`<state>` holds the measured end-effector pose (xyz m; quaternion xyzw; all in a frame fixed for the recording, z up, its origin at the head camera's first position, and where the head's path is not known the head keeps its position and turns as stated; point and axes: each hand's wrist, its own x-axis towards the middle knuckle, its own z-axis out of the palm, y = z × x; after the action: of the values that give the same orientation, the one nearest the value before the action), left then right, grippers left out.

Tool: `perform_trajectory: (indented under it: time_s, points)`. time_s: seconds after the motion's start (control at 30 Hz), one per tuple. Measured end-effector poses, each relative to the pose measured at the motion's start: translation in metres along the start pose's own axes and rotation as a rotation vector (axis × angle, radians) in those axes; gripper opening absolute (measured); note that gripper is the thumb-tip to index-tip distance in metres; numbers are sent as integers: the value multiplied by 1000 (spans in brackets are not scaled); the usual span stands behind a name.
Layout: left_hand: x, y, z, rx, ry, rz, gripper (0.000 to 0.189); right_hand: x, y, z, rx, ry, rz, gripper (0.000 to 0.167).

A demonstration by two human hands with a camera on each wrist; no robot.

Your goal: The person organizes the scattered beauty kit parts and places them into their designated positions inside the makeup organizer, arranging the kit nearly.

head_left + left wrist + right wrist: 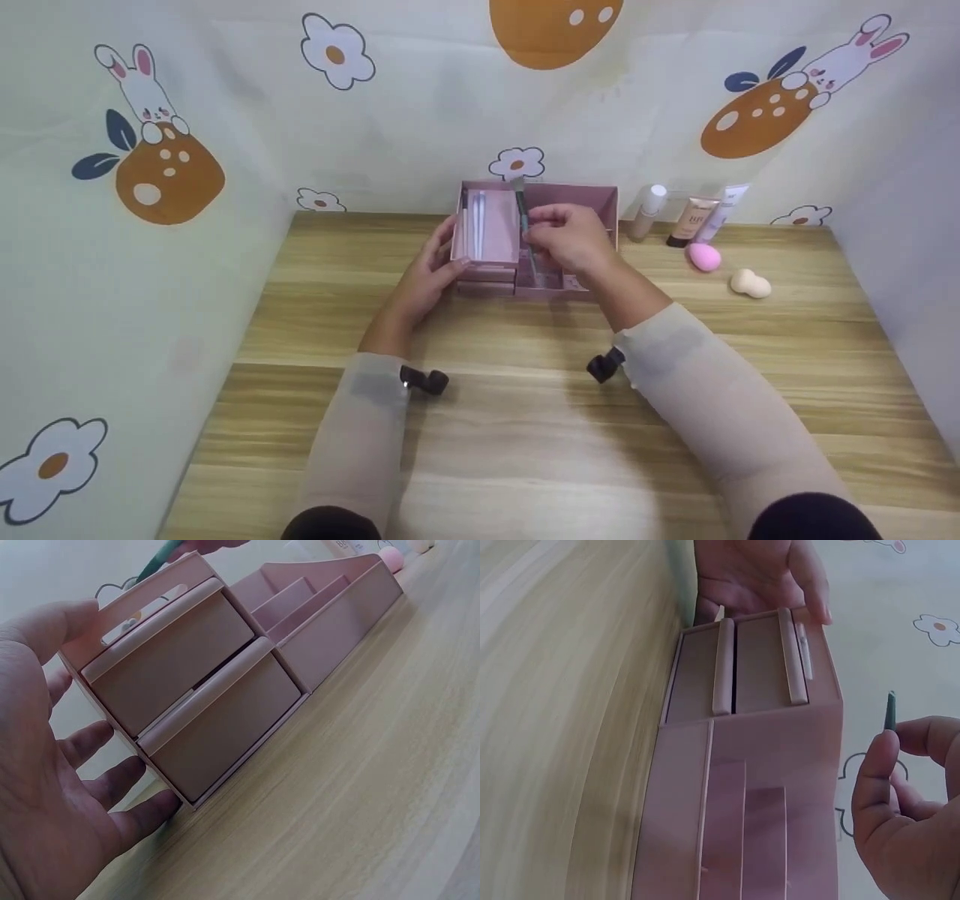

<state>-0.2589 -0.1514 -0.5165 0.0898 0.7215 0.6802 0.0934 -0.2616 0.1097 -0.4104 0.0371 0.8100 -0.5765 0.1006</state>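
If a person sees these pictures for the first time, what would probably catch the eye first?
Probably the pink organizer toward the back of the table, with the left hand holding its left side and the right hand pinching a green brush above it. The orange rabbit prints on the backdrop also stand out, as does the bright pink sponge right of the organizer.

1 pink organizer [585, 196], 2 drawers [225, 724], 1 green brush [523, 205], at least 2 slim tools [481, 225]. 1 bottle [648, 212], 2 tubes [695, 220], 2 sponges [705, 257]. Wall prints: 2 rabbits [146, 90], 3 oranges [171, 180], 5 flowers [337, 52].
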Motion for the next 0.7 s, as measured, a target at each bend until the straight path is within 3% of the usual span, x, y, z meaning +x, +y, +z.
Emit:
perform_trajectory:
  time_s: [0.23, 0.7]
  points:
    - [0, 1, 0, -12, -12, -16, 81, 14, -8, 19, 43, 0, 13, 32]
    - [-2, 4, 0, 20, 6, -48, 81, 29, -24, 32, -129, 24, 23, 36]
